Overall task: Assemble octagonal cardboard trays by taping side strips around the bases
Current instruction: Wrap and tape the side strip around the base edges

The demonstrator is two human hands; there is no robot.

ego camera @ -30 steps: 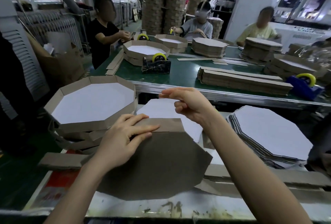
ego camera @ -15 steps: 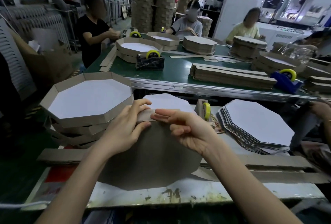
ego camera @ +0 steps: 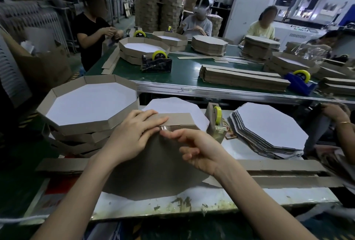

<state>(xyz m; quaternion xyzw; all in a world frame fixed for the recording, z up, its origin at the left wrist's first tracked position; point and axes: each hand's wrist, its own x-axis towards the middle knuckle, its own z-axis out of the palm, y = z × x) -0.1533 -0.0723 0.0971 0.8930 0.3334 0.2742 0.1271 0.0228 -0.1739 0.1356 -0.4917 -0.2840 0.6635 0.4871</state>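
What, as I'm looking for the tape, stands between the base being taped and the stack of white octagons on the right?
A tape dispenser with a yellow roll, in the head view.

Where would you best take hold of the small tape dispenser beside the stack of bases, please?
Probably the tape dispenser low on its flat side walls, coming from the near side: it stands upright, and the yellow roll occupies the top.

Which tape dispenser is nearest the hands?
The beige tape dispenser on the near white bench; the black dispenser and blue dispenser sit on the green table beyond.
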